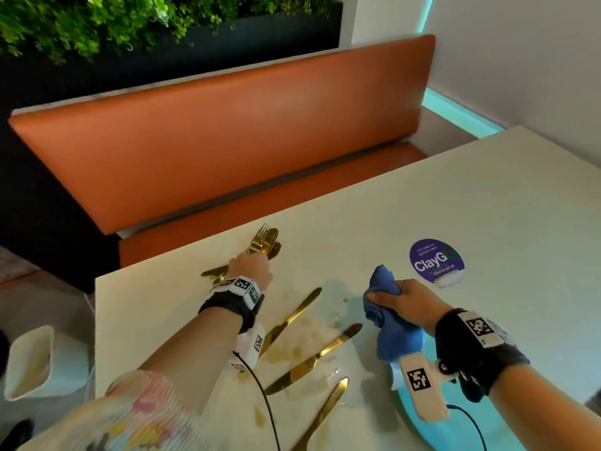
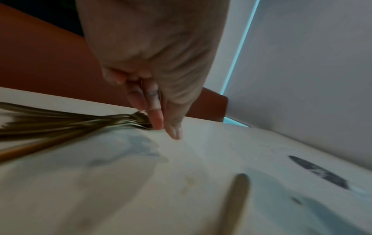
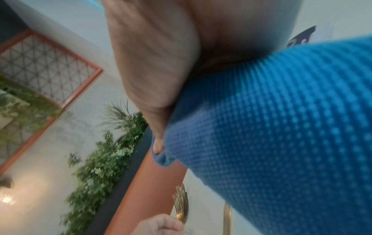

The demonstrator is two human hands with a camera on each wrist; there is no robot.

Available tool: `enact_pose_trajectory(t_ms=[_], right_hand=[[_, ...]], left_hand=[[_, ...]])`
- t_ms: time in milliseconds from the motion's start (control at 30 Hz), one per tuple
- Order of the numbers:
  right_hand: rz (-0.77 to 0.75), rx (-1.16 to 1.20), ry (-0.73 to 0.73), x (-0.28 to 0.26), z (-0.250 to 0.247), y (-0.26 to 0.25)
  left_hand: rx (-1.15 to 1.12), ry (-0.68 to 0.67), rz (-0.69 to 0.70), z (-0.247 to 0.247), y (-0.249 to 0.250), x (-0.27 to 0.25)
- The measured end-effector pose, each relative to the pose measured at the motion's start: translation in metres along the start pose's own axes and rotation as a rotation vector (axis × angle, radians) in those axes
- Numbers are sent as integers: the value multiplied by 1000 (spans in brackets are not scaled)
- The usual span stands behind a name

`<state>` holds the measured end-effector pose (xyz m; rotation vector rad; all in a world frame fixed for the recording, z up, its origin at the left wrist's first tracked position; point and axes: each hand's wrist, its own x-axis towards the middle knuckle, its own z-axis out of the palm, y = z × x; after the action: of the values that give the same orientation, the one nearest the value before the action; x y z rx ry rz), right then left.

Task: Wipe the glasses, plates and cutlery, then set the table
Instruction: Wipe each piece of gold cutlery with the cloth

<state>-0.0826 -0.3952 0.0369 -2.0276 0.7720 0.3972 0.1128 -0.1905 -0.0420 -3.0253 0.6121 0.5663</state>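
A: Cutlery (image 1: 263, 244) first, at my far left: a gold bundle of forks and spoons. My left hand (image 1: 252, 268) has its fingers (image 2: 155, 111) curled round the handles, heads sticking out past the knuckles.

B: And nearer you than that hand?

A: Three knives (image 1: 312, 359) loose on the stained table (image 1: 487, 196). Right of them, my right hand (image 1: 406, 297) has its fingers clamped on a blue cloth (image 1: 393, 330), bunched, trailing down beneath the fist onto a teal plate (image 1: 419, 415).
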Motion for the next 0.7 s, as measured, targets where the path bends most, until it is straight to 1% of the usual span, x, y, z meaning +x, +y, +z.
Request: enact_pose_trajectory(t_ms=[100, 200, 233, 300, 400, 500, 600, 700], right_hand=[[36, 90, 59, -11, -1, 7], [47, 134, 88, -26, -1, 17], [51, 147, 93, -31, -1, 21], [58, 170, 103, -43, -1, 30], [69, 190, 120, -56, 0, 47], [65, 217, 113, -65, 3, 62], [59, 246, 97, -69, 5, 75], [59, 257, 81, -71, 7, 84]], left_hand=[[-83, -182, 84, 6, 31, -28], [-31, -275, 171, 23, 61, -62], [-11, -282, 207, 30, 69, -73], [1, -250, 248, 44, 79, -93], [39, -166, 246, 60, 89, -114], [75, -88, 217, 65, 95, -124], [49, -85, 181, 65, 99, -125], [-39, -154, 111, 59, 101, -122]])
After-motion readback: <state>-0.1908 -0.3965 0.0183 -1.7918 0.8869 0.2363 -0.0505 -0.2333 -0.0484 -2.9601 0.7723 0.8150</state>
